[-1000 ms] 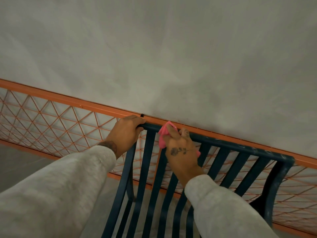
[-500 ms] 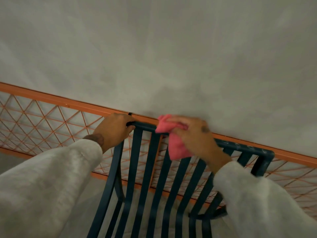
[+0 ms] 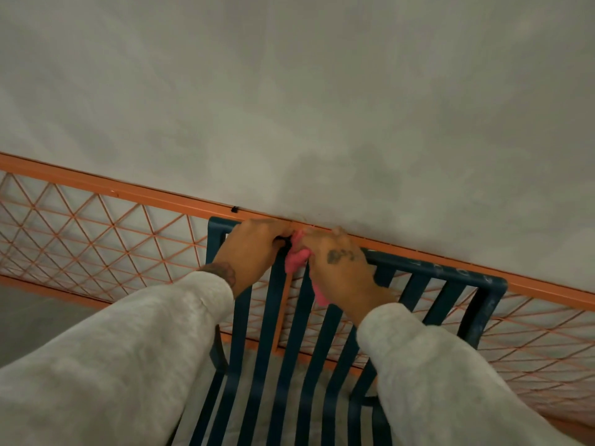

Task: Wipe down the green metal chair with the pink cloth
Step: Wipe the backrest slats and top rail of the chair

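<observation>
The dark green metal chair (image 3: 450,272) stands below me with its slatted back against a railing. My left hand (image 3: 251,249) grips the top rail of the backrest near its left corner. My right hand (image 3: 341,265) is closed on the pink cloth (image 3: 294,260) and presses it onto the top rail right beside the left hand. Part of the cloth hangs down behind the slats under my right palm. The two hands nearly touch. Grey sleeves cover both forearms and hide the lower slats.
An orange metal railing (image 3: 96,188) with diamond wire mesh runs diagonally just behind the chair. Beyond it is a grey plaster wall (image 3: 322,107). A grey floor (image 3: 32,317) shows at lower left.
My right hand slid the pink cloth left along the top rail until it met the left hand. The view shifted, so the chair's right corner now shows fully.
</observation>
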The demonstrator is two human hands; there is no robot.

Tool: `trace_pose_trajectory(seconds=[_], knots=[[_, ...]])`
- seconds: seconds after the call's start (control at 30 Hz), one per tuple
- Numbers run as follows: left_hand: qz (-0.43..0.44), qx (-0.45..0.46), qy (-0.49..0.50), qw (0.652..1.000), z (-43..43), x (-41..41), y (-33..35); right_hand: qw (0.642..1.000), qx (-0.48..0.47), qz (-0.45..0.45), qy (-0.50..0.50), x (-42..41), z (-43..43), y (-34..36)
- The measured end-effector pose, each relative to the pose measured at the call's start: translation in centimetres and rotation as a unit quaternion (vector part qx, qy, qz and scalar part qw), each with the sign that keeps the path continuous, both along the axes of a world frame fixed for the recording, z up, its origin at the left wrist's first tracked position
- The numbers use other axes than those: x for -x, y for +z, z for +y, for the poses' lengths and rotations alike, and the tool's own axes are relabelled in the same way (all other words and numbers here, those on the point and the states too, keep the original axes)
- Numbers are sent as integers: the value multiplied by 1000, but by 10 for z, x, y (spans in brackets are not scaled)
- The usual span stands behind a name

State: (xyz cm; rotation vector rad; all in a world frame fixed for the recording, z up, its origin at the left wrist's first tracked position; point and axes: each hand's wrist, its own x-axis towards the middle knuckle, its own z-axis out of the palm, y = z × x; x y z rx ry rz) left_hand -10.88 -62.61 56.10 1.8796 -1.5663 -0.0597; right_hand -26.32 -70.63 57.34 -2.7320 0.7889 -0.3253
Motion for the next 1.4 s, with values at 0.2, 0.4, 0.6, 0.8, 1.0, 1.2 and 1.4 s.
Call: trace_pose_trajectory(seconds=[0.2,0.4,0.6,0.8,1.0,1.2,1.4], knots=[[-4,-7,31,999,-1,2,-2,993,-101,-15,-53,38,-15,18],[-18,-9,39,999,1,1,-2,994,-76,13,-82,-6,2,4],[-31,-27,48,998,0,5,0,998,-42,-15,-41,33,-15,-5],[-35,-18,50,998,-1,9,-1,990,-106,-25,-91,51,-20,6],[-61,-47,46,996,-3,10,5,998,-12,-26,-47,29,-1,-15],[-111,-110,6,988,-16,21,17,975,-157,-149,-44,73,-27,4],[-104,-97,-17,990,-34,53,13,964,-199,-149,-93,114,-55,30]])
